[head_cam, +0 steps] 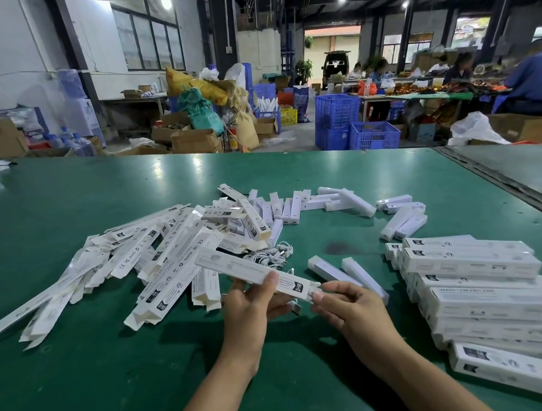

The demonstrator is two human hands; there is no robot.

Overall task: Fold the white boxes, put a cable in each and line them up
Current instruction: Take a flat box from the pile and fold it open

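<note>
- One white box [257, 274] is in hand, held above the green table [80, 379], long axis running from far-left to near-right, printed face up.
- Left hand [250, 305] grips it from below near the middle, thumb on top, fingers wrapped under.
- Right hand [344, 301] pinches at the box's near-right end, thumb and forefinger closed on the end flap; a small connector tip shows just under that end, contents otherwise hidden.
- Both forearms come in from the bottom edge, hands close together, not touching.
- Flat unfolded boxes [118, 266]: a loose heap left of the hands, too overlapped to count.
- Coiled white cables [272, 256]: a small tangle just beyond the held box, count unclear.
- Small white inner boxes [296, 205]: scattered across the far centre, well over a dozen; two more [348, 272] lie just right of the hands.
- Finished boxes [496, 294]: about ten, lined up side by side at right, some stacked.
- Blue crates [351, 121] stand on the floor past the table.
</note>
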